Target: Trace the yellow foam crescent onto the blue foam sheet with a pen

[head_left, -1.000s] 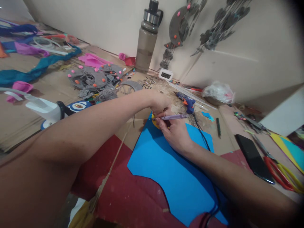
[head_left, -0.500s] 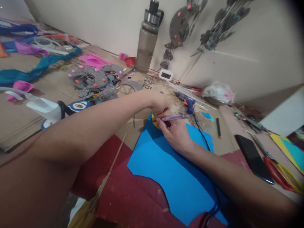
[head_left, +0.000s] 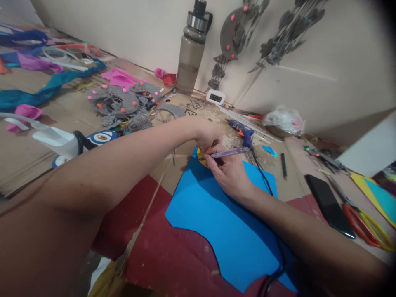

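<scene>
Purple pen (head_left: pixel 228 153) over yellow piece (head_left: pixel 203 163), blue sheet (head_left: pixel 201 204) beneath.

over the bare blue sheet (head_left: pixel 198 202) a hand could pass from the near edge, between the left forearm (head_left: pixel 148 154) and the right forearm (head_left: pixel 287 220). these bar both sides; the glue gun (head_left: pixel 246 137) and its cord (head_left: pixel 262 173) obstruct the far right; the bottle (head_left: pixel 190 62) stands at the back.

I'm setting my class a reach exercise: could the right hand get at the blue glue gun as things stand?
Probably yes: the blue glue gun lies just beyond the right hand, and nothing seems to block the way. That hand holds a purple pen, which may need setting down.
</scene>
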Demonstrator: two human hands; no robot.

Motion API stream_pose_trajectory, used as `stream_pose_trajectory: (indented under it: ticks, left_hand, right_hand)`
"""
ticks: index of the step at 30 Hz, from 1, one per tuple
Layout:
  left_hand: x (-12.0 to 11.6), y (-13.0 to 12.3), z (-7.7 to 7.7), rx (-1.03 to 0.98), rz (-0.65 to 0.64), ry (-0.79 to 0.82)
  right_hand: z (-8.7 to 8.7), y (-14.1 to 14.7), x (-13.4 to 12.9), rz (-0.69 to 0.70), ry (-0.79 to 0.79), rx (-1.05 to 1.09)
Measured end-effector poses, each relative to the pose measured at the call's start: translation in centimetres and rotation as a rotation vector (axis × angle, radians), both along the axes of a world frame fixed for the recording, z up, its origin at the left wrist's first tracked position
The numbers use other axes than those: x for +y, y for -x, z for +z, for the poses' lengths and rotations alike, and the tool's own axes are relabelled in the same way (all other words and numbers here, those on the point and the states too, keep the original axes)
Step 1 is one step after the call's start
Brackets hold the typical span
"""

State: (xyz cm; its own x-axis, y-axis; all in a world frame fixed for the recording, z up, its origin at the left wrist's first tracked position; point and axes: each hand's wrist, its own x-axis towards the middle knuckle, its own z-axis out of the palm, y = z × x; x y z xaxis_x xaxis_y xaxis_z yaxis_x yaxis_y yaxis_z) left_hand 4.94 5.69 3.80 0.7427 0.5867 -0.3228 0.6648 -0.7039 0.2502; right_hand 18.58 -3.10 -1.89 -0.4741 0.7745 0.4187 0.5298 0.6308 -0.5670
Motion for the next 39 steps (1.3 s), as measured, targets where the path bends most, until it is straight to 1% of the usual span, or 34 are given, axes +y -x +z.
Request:
stream_pose_trajectory:
  ticks: [4,9,14,19,27,39]
  left_hand:
    - [-0.1,0.1,0.0,-0.009,0.001,0.033]
    - [-0.2,0.2,0.2,-0.004,-0.022,0.010]
    - [0.1,0.3,0.0,0.015,-0.034,0.035]
    - [0.0,0.3,0.0,0.009,-0.015,0.023]
    - [0.0,0.4,-0.1,-0.025,0.010,0.098]
    - [-0.7,0.0,0.4,0.053,0.016,0.000]
  right_hand:
    - [0.1,-0.2,-0.1,0.014,-0.007,0.008]
    - [0.2,-0.4,-0.3,0.029,-0.024,0.006]
    - [0.2,-0.8,-0.4,0.022,-0.021,0.008]
    - [0.3,-1.1,-0.5,0.010,-0.005,0.000]
    - [0.2,-1.7,-0.8,-0.009,0.074,0.018]
    - [0.2,-1.8,-0.9,-0.013,0.081,0.006]
